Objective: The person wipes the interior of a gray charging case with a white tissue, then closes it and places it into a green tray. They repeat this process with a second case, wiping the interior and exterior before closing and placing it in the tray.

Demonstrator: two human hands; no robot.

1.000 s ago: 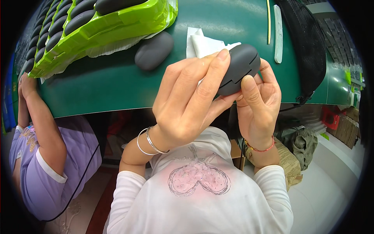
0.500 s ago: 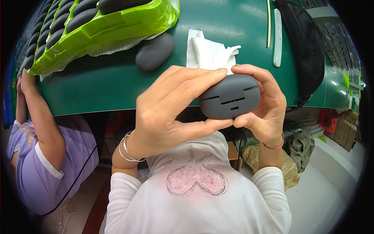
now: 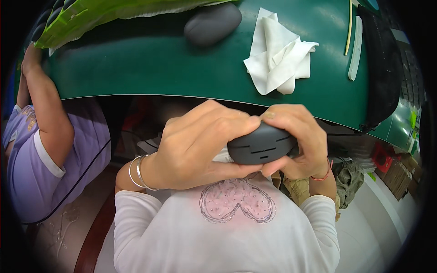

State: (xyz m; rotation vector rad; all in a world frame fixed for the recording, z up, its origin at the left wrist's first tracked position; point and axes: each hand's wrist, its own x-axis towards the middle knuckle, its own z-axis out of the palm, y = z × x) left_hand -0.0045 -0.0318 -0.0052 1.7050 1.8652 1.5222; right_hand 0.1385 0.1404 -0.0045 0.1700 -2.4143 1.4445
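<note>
Leftmost, a green tray (image 3: 104,10) lies on the tabletop (image 3: 136,68), back from its near edge. Next, the left hand (image 3: 195,145) pinches the held case (image 3: 260,144) at its left end, thumb below, fingers above; beyond lies a loose case (image 3: 213,25). The held case hangs between both hands, just off the near edge, long axis roughly left to right. Beyond that edge lies a cloth (image 3: 280,57). The right hand (image 3: 302,141) pinches the right end, so neither hand is nearer.
</note>
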